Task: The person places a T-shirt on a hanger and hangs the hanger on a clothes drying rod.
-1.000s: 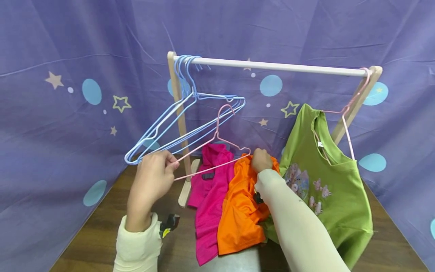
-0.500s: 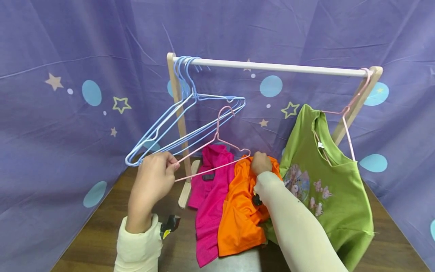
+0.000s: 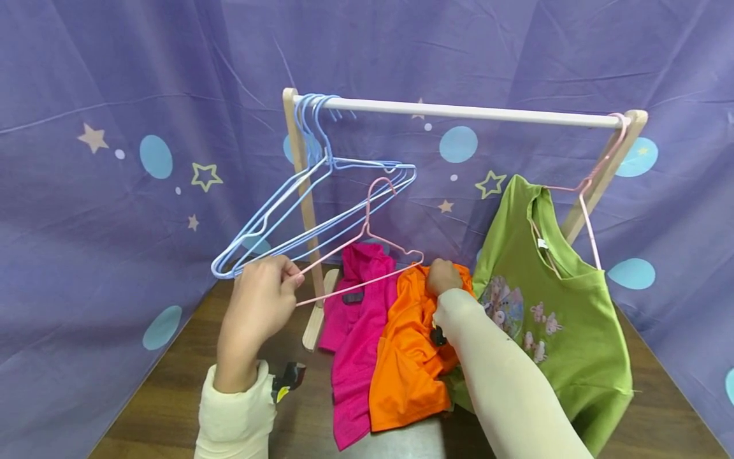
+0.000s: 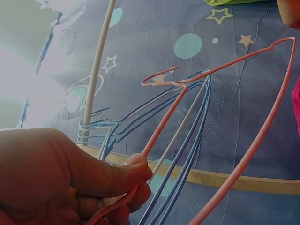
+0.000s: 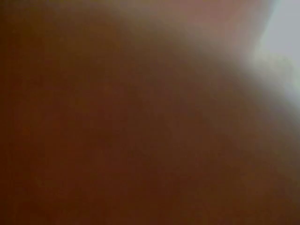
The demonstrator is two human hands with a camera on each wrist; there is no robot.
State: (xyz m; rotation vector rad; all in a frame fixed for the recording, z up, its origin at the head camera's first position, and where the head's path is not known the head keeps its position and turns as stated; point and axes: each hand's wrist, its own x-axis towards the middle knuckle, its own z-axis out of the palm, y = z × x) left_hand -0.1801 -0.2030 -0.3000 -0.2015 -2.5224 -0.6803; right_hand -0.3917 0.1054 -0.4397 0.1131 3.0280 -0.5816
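Note:
In the head view my left hand [image 3: 262, 293] pinches one lower corner of a pink clothes hanger [image 3: 367, 220], held up with its hook on top. The left wrist view shows thumb and fingers closed on the hanger wire [image 4: 167, 117], which carries no clothing. My right hand [image 3: 443, 277] is curled at the top of an orange garment [image 3: 406, 389], gripping the cloth; its fingertips are hidden behind the hand. Against the orange cloth's left side lies a magenta garment [image 3: 355, 363]. Only a blurred dark surface fills the right wrist view.
A rack with a white rail [image 3: 476, 113] stands on the wooden table [image 3: 155, 408]. Several blue hangers [image 3: 331, 167] crowd its left end, just behind my left hand. At the right end a green shirt [image 3: 573, 331] hangs on another pink hanger [image 3: 589, 226], beside my right forearm.

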